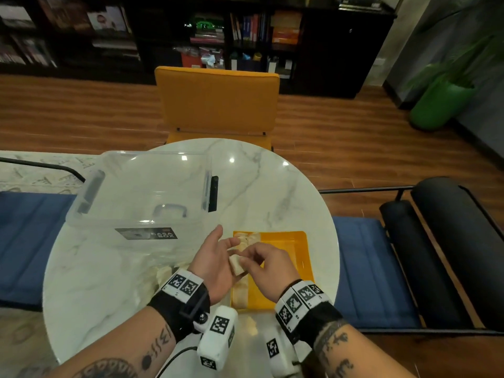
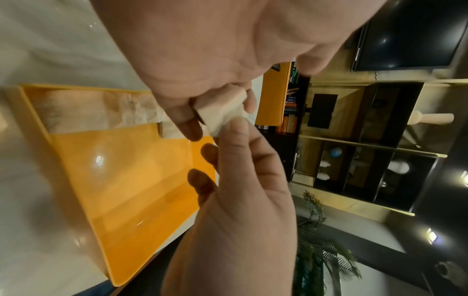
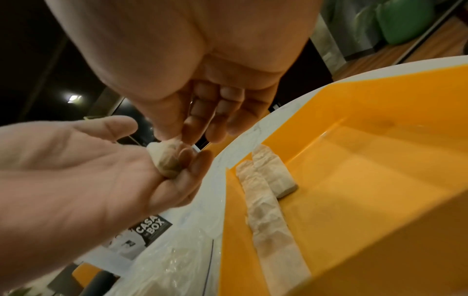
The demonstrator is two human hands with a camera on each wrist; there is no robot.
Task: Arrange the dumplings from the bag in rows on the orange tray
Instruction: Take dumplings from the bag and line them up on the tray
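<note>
A pale dumpling point(image 1: 236, 265) lies on the upturned fingers of my left hand point(image 1: 215, 256), thumb spread away, just over the orange tray's point(image 1: 290, 259) left side. My right hand point(image 1: 268, 264) reaches in from the right and pinches the same dumpling point(image 3: 164, 160) between thumb and fingertips. In the left wrist view the dumpling point(image 2: 220, 113) sits between both hands above the tray point(image 2: 126, 180). A row of dumplings point(image 3: 268, 220) runs along the tray's point(image 3: 354, 180) left wall, with one more starting a second row at the far end. The clear bag point(image 1: 163, 272) with more dumplings lies left of my left wrist.
A large clear storage box point(image 1: 141, 192) stands on the round marble table point(image 1: 103, 282), behind and left of my hands. An orange chair point(image 1: 218, 102) stands past the far edge. Most of the tray floor to the right of the row shows bare orange.
</note>
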